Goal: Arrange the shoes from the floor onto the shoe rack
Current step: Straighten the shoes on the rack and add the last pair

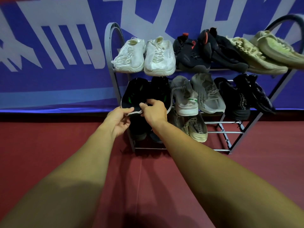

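Observation:
A grey metal shoe rack stands against the wall with shoes on three tiers. On the left of the middle tier sits a pair of black shoes with green marks: the left shoe and the right shoe. My left hand pinches the white heel rim of the left black shoe. My right hand grips the heel area where the two black shoes meet. Which of the two it holds I cannot tell.
White shoes, black-and-red shoes and pale yellow shoes fill the top tier. Grey shoes and black knit shoes share the middle tier. Dark shoes and beige shoes sit low. Bare bars lie lower right. The floor is red.

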